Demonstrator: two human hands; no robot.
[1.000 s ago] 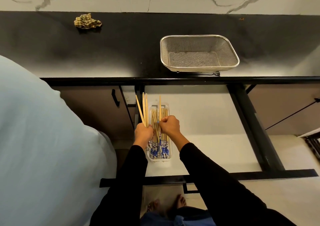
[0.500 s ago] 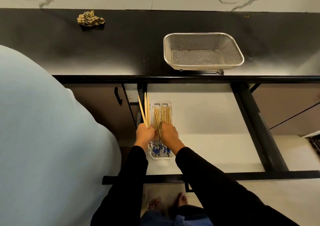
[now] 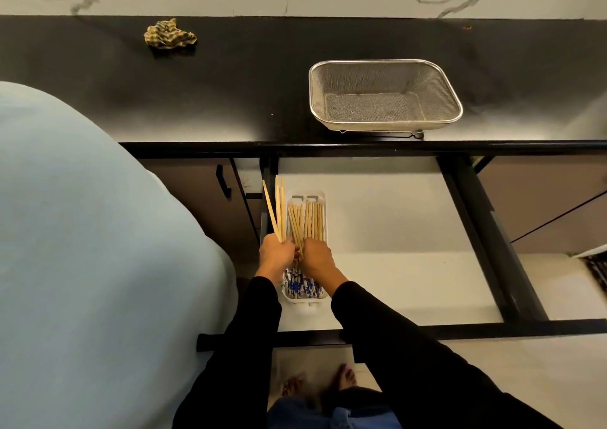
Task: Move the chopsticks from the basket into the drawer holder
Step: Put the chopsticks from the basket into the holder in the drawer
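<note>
Chopsticks (image 3: 307, 220) like these are judged light, thin and stiff, smooth enough to slide past one another, so a loose bundle fans out unless it is pinched firmly near the thick, patterned ends, where the hand can square the sticks before laying them down. Most of them already lie lengthwise in the white drawer holder (image 3: 320, 196), at the left side of the open drawer (image 3: 377, 231), pale tips pointing far and blue-patterned ends near. A few more chopsticks in the left hand (image 3: 276, 253) stand just left of the holder, splayed at the far tips and not yet down among the rest; that hand's grip is closed around their near part. The right hand (image 3: 316, 257) sits just beside it over the middle of the holder, knuckles up, fingers curled down onto the laid sticks; whether its grip actually holds any or only presses and straightens them cannot be told. Both forearms, in black sleeves, reach forward and down from the near edge, wrists close together. The mesh basket (image 3: 453, 100) on the black counter (image 3: 230, 83), far and right of the hands, looks empty, so the handful at the left seems to be the last to go in.
</note>
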